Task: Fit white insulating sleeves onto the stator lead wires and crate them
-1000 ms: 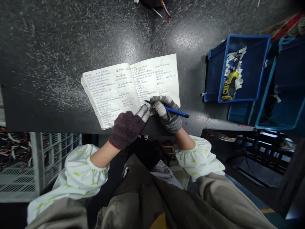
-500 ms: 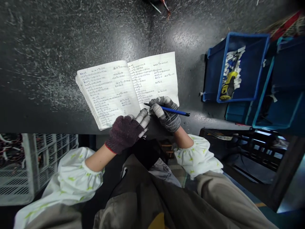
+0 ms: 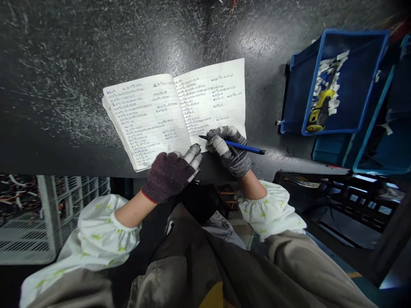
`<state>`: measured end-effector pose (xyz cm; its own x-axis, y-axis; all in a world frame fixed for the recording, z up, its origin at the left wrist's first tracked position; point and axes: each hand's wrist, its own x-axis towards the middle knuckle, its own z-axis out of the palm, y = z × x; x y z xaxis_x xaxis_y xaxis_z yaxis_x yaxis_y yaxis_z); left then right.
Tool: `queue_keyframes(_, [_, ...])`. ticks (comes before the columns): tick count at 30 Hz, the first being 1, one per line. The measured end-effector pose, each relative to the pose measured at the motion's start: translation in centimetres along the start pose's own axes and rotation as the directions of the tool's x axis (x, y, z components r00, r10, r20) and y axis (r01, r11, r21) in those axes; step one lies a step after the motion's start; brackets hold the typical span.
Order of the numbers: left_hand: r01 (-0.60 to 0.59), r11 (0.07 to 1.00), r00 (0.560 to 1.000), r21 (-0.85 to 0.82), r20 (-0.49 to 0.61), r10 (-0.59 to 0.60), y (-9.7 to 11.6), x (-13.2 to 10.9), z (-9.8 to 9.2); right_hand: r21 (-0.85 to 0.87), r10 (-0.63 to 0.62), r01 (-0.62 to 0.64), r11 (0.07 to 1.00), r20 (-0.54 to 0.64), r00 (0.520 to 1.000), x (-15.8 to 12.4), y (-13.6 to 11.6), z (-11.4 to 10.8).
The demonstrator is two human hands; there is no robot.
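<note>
An open notebook [image 3: 144, 115] filled with handwritten lines lies on the dark table near its front edge. My right hand [image 3: 229, 149], in a grey knit glove with whitish taped fingertips, grips a blue pen [image 3: 245, 147]. The pen's dark tip points left, over the lower part of the right page. My left hand [image 3: 175, 171] wears a dark maroon glove with wrapped fingertips. Its fingers lie stretched out across the notebook's bottom edge, near the fold, holding nothing.
To the right stands a blue bin [image 3: 348, 98] with a yellow-and-black screwdriver [image 3: 321, 107] and white scraps inside. Teal bins sit beyond it. At lower left is a grey plastic crate [image 3: 51, 209] with wires in it. The table [image 3: 128, 38] has a scuffed surface.
The view has shifted slightly, so the blue bin appears further right. The pen tip sits slightly right along the page's lower lines; both hands keep their poses.
</note>
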<state>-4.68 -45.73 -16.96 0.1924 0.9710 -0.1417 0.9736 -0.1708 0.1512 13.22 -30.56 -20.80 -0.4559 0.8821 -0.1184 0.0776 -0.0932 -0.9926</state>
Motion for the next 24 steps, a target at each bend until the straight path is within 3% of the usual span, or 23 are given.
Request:
queue_keyframes(5, [0.006, 1.000, 0.999, 0.019, -0.037, -0.006, 0.1, 0.1, 0.4, 0.058, 0.071, -0.062, 0.996, -0.153, 0.986, -0.9, -1.3, -0.7])
queue_keyframes(9, [-0.041, 0.991, 0.995, 0.126, -0.083, 0.052, 0.0, 0.0, 0.3, -0.015, -0.109, 0.109, 0.994, 0.007, 0.994, -0.6, -1.9, 0.6])
queue_keyframes(13, [-0.072, 0.990, 0.997, 0.123, -0.021, 0.075, -0.2, -0.2, -0.1, -0.166, -0.207, 0.225, 0.960, 0.116, 0.971, 0.3, -0.6, 1.6])
queue_keyframes(21, [-0.069, 0.996, 0.997, 0.064, 0.034, 0.067, -0.2, -0.5, 0.5, -0.268, -0.369, 0.408, 0.873, 0.184, 0.911, -0.2, 0.1, 1.4])
queue_keyframes(24, [-0.058, 0.998, 0.997, 0.027, 0.047, 0.057, -0.1, -0.5, 0.5, -0.324, -0.365, 0.408, 0.854, 0.185, 0.912, -0.2, 0.2, 1.6])
